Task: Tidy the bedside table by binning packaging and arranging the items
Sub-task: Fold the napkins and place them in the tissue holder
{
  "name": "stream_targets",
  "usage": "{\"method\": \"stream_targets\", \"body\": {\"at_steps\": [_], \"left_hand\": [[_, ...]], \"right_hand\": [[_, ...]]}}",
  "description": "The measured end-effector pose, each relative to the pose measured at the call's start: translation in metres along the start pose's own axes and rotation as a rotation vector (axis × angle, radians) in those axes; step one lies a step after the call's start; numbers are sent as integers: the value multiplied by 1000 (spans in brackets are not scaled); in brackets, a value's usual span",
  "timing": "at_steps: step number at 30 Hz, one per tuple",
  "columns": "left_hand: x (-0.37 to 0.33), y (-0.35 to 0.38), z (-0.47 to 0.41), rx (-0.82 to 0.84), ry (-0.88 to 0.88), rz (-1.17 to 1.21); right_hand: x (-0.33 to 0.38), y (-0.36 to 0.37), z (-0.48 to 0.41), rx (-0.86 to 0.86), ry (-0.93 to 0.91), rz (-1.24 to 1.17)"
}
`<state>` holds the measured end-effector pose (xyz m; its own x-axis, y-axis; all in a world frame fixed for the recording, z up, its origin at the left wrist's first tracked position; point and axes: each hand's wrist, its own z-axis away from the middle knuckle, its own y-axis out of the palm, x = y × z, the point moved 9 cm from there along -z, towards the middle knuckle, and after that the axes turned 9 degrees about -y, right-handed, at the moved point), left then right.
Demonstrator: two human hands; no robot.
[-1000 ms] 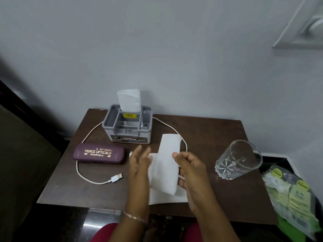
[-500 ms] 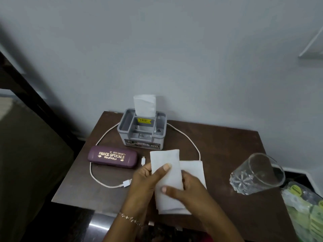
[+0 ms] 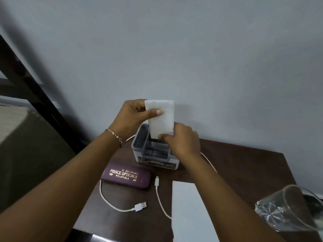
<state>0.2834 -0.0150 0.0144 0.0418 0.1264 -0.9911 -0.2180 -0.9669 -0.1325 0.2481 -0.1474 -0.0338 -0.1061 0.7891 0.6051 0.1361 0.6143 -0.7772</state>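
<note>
Soft white folded rectangular tissue (image 3: 160, 118) held upright over the grey moulded-plastic compartment organiser box (image 3: 139, 151) at the table's back edge. Left hand (image 3: 134, 116) pinches its upper edge, thumb on front; right hand (image 3: 181, 140) pinches the lower corner. Nearby on the dark brown wooden table (image 3: 244, 168): matte maroon oblong glasses case (image 3: 125, 178), glossy white USB cable (image 3: 122, 206), flat white folded tissue (image 3: 188, 212), cut-pattern clear glass tumbler (image 3: 288, 210).

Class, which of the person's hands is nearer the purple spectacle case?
Left. The left hand is above and behind the spectacle case, pinching a folded tissue; the right hand is farther right, over the grey organiser.
</note>
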Motion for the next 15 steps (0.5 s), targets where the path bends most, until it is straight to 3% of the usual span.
{"method": "stream_targets", "body": {"at_steps": [5,15], "left_hand": [[32,-6,-11,-19,-27,-2],[39,-2,-12,-20,-2,-40]], "right_hand": [[2,17,-1,10,-100,175],[-4,4,2,-39,-130,206]]}}
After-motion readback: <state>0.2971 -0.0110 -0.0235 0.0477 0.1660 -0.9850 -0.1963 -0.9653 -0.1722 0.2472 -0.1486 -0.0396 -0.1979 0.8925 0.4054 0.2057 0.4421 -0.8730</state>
